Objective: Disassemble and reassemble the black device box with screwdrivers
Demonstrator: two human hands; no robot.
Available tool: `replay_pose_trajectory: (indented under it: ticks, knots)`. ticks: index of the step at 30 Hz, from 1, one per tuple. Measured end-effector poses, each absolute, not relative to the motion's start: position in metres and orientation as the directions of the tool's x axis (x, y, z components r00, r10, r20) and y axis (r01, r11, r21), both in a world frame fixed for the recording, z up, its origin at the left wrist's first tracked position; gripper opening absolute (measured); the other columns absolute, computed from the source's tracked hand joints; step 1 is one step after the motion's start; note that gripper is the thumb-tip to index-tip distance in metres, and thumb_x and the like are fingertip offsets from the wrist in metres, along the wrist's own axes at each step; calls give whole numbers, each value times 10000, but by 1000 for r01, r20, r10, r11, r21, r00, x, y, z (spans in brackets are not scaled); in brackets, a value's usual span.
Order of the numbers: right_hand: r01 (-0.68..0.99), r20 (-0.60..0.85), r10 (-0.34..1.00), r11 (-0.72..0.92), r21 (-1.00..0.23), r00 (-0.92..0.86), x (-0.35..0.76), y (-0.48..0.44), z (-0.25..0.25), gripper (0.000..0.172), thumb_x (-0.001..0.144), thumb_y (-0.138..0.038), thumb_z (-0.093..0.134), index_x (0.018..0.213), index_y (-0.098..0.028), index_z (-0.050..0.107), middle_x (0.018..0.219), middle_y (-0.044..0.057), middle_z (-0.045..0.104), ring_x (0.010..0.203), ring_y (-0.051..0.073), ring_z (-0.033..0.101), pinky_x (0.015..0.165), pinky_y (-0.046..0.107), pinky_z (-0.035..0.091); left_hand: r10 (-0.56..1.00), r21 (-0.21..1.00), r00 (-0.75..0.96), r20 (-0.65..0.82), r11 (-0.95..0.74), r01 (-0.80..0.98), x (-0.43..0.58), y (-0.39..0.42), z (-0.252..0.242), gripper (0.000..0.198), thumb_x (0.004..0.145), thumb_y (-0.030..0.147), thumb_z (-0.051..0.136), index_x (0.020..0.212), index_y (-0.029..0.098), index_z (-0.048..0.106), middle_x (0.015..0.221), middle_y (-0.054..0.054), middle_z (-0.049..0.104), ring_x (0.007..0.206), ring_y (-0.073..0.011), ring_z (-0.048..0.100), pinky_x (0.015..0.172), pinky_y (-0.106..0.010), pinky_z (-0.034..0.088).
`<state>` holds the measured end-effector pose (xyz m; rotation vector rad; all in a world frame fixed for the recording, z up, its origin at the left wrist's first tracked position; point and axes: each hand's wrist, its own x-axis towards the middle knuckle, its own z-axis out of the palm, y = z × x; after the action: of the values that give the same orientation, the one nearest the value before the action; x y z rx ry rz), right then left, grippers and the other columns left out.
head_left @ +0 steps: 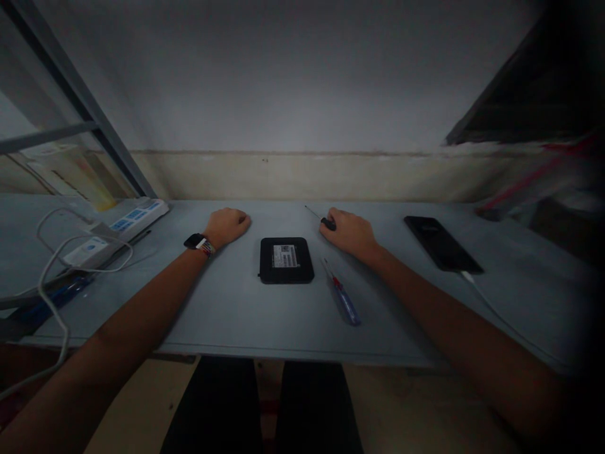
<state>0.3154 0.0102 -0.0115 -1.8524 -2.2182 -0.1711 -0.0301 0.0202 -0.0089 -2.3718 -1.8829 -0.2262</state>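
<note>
A flat black square box point(286, 272) with a white printed label lies on the table between my hands. My left hand point(227, 227) rests on the tabletop to its upper left, fingers curled closed, and nothing shows in them. To the box's upper right, my right hand point(348, 232) is closed around the dark handle of a small screwdriver point(328, 223), its thin shaft pointing up and left. A second screwdriver point(346, 302) with a clear blue and red handle lies right of the box, below my right hand, touched by neither hand.
A phone point(442, 244) plugged into a white cable lies at the right. On the left stands a white power strip point(118, 233) with a plug and looping cables. A yellowish clear container point(80, 176) is behind it. The wall point(302, 176) borders the table's back edge.
</note>
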Motion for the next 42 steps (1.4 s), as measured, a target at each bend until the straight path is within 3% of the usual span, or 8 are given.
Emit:
replay_pose_trajectory:
  ticks: [19,29,42]
  knots:
    - [989,253,961,134,-69,-113,310,4,-11,335,1022,-442,510,1148,-190,691,1116,157,808,903,296,735,680,360,406,954,-12,236,182,-238,971,-31,20,-10,559,1067,475,352,878,167,779,902,-154,782,808,-265,681,679,-352,389]
    - [989,257,959,137,-59,-117,311,4,-10,329,1023,-454,507,1134,-197,681,1122,145,816,915,315,754,649,362,364,956,7,233,179,-238,971,-32,23,-11,560,1058,483,357,893,172,793,909,-155,777,808,-268,669,692,-362,404]
    - [987,247,961,148,-67,-128,310,3,-9,340,1023,-437,502,1168,-193,689,1128,162,804,898,298,727,694,364,412,957,32,220,191,-230,973,-31,21,-11,530,1053,468,380,876,173,783,894,-152,768,795,-262,658,684,-353,383]
